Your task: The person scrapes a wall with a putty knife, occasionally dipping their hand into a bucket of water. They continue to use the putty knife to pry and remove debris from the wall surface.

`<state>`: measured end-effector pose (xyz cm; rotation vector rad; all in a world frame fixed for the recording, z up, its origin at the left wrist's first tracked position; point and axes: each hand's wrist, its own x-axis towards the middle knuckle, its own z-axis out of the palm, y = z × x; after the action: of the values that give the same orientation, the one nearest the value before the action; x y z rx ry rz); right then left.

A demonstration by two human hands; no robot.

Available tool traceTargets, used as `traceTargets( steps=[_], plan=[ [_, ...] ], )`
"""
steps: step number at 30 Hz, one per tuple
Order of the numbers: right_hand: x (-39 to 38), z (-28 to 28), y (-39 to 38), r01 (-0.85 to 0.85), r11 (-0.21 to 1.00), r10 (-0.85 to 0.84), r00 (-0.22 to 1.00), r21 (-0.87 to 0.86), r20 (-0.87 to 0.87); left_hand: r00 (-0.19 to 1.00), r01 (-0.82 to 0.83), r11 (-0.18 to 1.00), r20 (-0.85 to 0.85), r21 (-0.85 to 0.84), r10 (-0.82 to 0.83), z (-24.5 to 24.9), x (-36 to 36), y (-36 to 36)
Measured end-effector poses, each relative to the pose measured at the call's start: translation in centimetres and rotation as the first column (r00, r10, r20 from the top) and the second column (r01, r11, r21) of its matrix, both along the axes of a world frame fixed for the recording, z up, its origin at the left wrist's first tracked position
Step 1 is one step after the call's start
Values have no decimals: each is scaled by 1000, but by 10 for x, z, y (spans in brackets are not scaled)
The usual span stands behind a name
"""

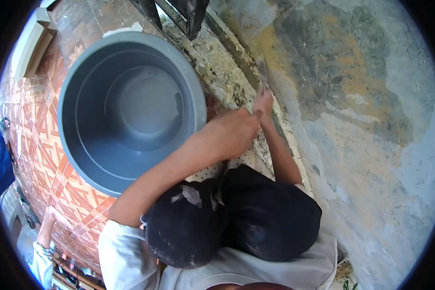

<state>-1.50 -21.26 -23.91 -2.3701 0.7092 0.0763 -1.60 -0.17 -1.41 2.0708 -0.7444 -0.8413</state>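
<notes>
My left hand (pixel 234 131) is closed in a fist over the front of my knees, beside the rim of a large grey-blue tub (pixel 203 104). A short dark end shows at its fingers, too small to name. My right hand (pixel 263 103) is closed around a thin metal tool (pixel 262 72), whose flat end points away from me at the foot of the wall. The two hands are close together, the right one farther forward. Under the tool runs a rough, chipped strip of masonry (pixel 227 77).
A patchy, stained wall (pixel 343 77) rises on the right. Patterned tiles (pixel 48 140) lie on the left, with a pale box-like object (pixel 31 43) at the upper left. Dark legs of furniture (pixel 195 19) stand at the top. Another person's arm (pixel 46 232) shows at the lower left.
</notes>
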Motion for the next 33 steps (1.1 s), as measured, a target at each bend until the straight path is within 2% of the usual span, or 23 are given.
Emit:
traceTargets(
  steps=[1, 4, 5, 8, 11, 13, 16, 17, 20, 23, 24, 25, 28, 29, 32, 33],
  plan=[
    [20, -8, 0, -52, 997, 48, 997, -49, -64, 999, 34, 999, 1, 35, -34, 0, -2, -3],
    [-3, 0, 6, -35, 993, 32, 999, -112, -34, 1000, -22, 997, -17, -79, 21, -12, -5, -5],
    [-14, -12, -2, -31, 993, 20, 995, -114, -93, 1000, -27, 993, -3, -113, 27, -10, -4, -3],
    [-33, 21, -3, 0, 1000, 2, 994, 25, -106, 999, -44, 999, -14, -26, 44, -1, -5, -2],
    [-10, 12, 7, -64, 996, 60, 996, -64, -58, 1000, 3, 1000, 26, 24, -3, -13, -7, -7],
    [7, -2, 11, -83, 988, 82, 997, -133, -8, 1000, -3, 999, 27, -36, 4, -17, -6, -6],
    [-25, 0, -1, 0, 999, 4, 997, -46, 82, 997, -35, 990, 60, -133, 44, -13, -8, -3],
    [-28, 11, -7, 77, 996, -76, 997, 43, -26, 995, -57, 985, 71, -163, 69, -12, -9, -1],
    [7, -4, -9, 2, 997, -4, 999, -77, -35, 997, 66, 990, -49, 129, -60, 0, 0, -7],
    [-18, -6, -1, 29, 993, -37, 997, -116, -64, 1000, -19, 996, 3, -89, 20, -15, -7, -3],
    [-11, -5, 6, 36, 992, -41, 998, -119, -39, 1000, -22, 996, -3, -89, 22, -8, -1, -3],
    [-28, -5, 8, 89, 994, -86, 995, -59, 56, 999, -29, 996, -21, -85, 27, 2, 1, -2],
    [-12, -10, 15, 124, 990, -120, 991, -61, 60, 998, -57, 996, -31, -70, 55, 7, 0, 3],
    [0, -6, 21, 94, 995, -92, 994, -26, 56, 997, -70, 995, -35, -69, 67, 5, -5, 0],
    [15, -2, 38, 19, 995, -10, 995, -95, 96, 998, 4, 996, -55, -84, -9, -7, -1, -5],
    [8, -5, 29, 123, 992, -123, 992, 33, -9, 999, 1, 987, 44, -162, 7, -10, -2, -3]
  ],
)
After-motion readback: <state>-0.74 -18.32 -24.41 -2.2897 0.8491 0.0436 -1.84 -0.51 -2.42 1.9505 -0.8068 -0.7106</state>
